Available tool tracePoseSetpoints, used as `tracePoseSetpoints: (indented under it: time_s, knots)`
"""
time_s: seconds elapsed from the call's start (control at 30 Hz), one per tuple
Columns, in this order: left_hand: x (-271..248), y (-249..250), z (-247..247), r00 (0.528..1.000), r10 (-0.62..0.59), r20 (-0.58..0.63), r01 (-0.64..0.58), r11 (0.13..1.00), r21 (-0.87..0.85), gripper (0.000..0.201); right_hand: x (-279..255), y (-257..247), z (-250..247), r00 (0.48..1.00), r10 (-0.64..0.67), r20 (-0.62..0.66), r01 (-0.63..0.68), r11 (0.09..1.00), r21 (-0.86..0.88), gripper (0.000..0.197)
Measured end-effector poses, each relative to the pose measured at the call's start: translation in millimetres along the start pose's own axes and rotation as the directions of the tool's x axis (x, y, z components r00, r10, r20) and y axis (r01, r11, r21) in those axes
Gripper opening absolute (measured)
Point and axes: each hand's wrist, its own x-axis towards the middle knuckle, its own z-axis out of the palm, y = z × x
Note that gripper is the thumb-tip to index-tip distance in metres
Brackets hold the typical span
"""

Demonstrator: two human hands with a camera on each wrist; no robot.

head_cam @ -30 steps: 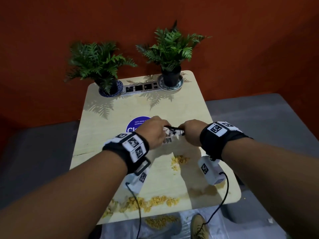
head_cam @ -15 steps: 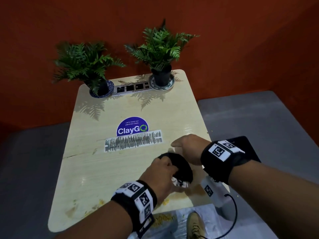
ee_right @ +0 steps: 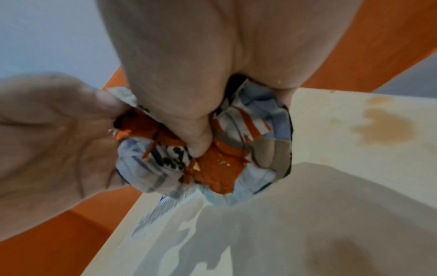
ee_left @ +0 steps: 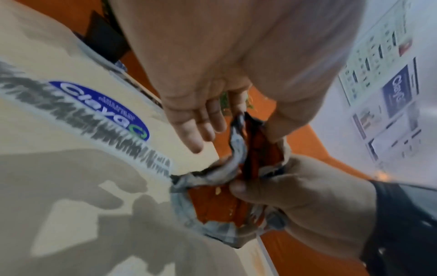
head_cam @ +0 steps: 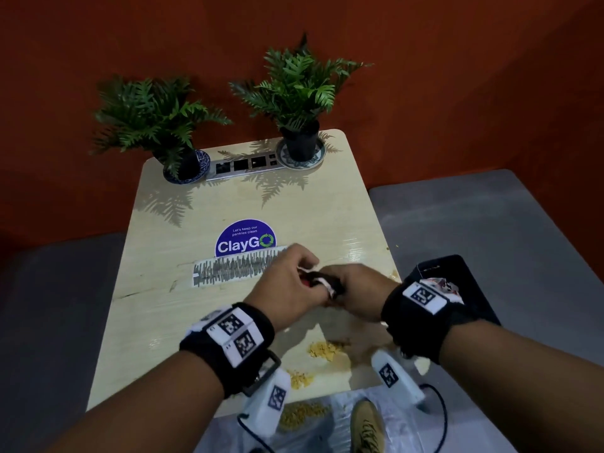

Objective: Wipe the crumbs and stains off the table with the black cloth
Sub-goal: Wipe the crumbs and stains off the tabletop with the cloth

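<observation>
The cloth [head_cam: 322, 282], black outside with a white and orange print inside, is bunched up just above the middle of the pale wooden table [head_cam: 157, 322]. My left hand [head_cam: 295, 276] pinches its upper edge [ee_left: 238, 130] between thumb and a finger. My right hand [head_cam: 351, 289] grips the bundle [ee_right: 227, 164] with curled fingers. A few crumbs stick to the orange fabric. Yellow crumbs [head_cam: 323, 349] lie in two small heaps near the front edge. A brown stain [head_cam: 394, 274] marks the right edge, also visible in the right wrist view as a stain [ee_right: 383, 130].
Two potted ferns [head_cam: 153, 119] [head_cam: 300, 89] and a socket strip [head_cam: 245, 165] stand at the table's far end. A blue ClayGo sticker [head_cam: 245, 240] and a scribbled strip [head_cam: 228, 269] are mid-table. A black flat object [head_cam: 457, 273] lies right. Crumbs [head_cam: 304, 416] and a shoe [head_cam: 367, 426] are on the floor.
Half a second ago my left hand held the cloth near the table's front edge. Both hands have since come back to the middle and hold the cloth between them.
</observation>
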Motion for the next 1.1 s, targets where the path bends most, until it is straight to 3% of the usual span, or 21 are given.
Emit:
tracePoseSetpoints:
  time_s: [0.07, 0.13, 0.2, 0.27, 0.4, 0.47, 0.53, 0.7, 0.87, 1.1]
  knots:
    - [11.4, 0.5, -15.0, 0.997, 0.001, -0.082, -0.004, 0.999, -0.04, 0.031, 14.4, 3.1, -15.3, 0.994, 0.001, -0.108, -0.002, 1.0, -0.004, 0.02]
    - [23.1, -9.9, -29.1, 0.991, 0.016, -0.13, 0.0, 0.993, 0.121, 0.029, 28.0, 3.6, -27.3, 0.989, -0.002, -0.149, -0.01, 0.997, -0.077, 0.028]
    - [32.5, -25.9, -33.9, 1.0, -0.001, -0.017, 0.008, 0.926, 0.377, 0.031, 35.1, 1.7, -27.9, 0.994, -0.026, -0.102, 0.011, 0.989, -0.149, 0.032]
    - [35.3, -35.8, -26.9, 0.98, -0.057, 0.189, -0.056, 0.838, 0.542, 0.035, 28.9, -1.4, -14.5, 0.998, -0.068, 0.02, 0.07, 0.979, -0.192, 0.025]
    - [31.1, -40.3, -4.2, 0.894, -0.071, 0.443, -0.24, 0.759, 0.606, 0.058, -5.0, 1.6, 28.2, 0.97, -0.193, 0.15, 0.239, 0.878, -0.415, 0.031]
    - [29.0, -43.2, 6.0, 0.872, -0.072, 0.485, -0.306, 0.694, 0.652, 0.062, -25.4, 8.5, 43.2, 0.967, -0.159, 0.198, 0.231, 0.875, -0.426, 0.039]
    - [26.6, -44.7, 13.6, 0.877, -0.069, 0.476, -0.33, 0.634, 0.699, 0.052, -45.0, 13.3, 49.3, 0.965, -0.115, 0.236, 0.202, 0.9, -0.386, 0.047]
    - [28.5, -35.1, 30.4, 0.892, -0.058, 0.448, -0.332, 0.588, 0.738, 0.05, -70.8, 13.0, 38.4, 0.933, -0.068, 0.353, 0.185, 0.933, -0.31, 0.052]
    - [33.3, -25.3, 40.4, 0.903, -0.069, 0.424, -0.3, 0.605, 0.738, 0.053, -61.1, 16.4, -18.7, 0.995, 0.021, 0.1, -0.011, 0.995, -0.099, 0.053]
    - [36.7, -18.4, 49.0, 0.91, -0.087, 0.406, -0.261, 0.641, 0.722, 0.061, -2.1, 28.6, -80.0, 0.977, 0.165, -0.139, -0.195, 0.951, -0.241, 0.037]
